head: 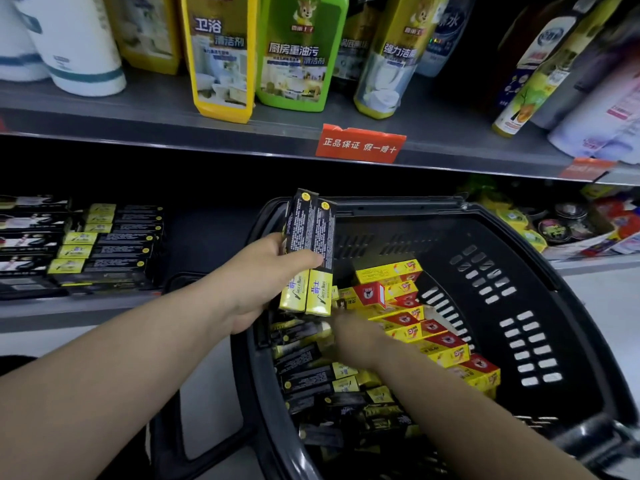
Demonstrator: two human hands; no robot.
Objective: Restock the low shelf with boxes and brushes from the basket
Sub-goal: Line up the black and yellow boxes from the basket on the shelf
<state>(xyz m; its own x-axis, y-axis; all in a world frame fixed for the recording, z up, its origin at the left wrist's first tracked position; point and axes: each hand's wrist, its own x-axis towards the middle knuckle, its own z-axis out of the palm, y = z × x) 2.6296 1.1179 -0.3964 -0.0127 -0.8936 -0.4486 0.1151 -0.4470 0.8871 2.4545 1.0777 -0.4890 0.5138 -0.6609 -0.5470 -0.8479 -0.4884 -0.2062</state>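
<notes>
I record my left grip (pixel 266 271) clasping two black boxes (pixel 309 251) with yellow ends, upright over the left rim of the basket (pixel 519 244). My right grip (pixel 356 337), blurred, lies among loose boxes (pixel 408 289) inside the basket; whether it is wide or narrow I cannot tell. Matching stacked boxes (pixel 104 251) sit at the left end of the low shelf (pixel 207 244)

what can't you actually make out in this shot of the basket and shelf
Head view only:
- The right hand: motion-blurred; whether it grips a box is unclear.
- Contents of the basket under the right forearm: covered by the arm.
- Back of the low shelf: lost in shadow beneath the upper shelf.
- Print on the two boxes in the left hand: too small.
</notes>
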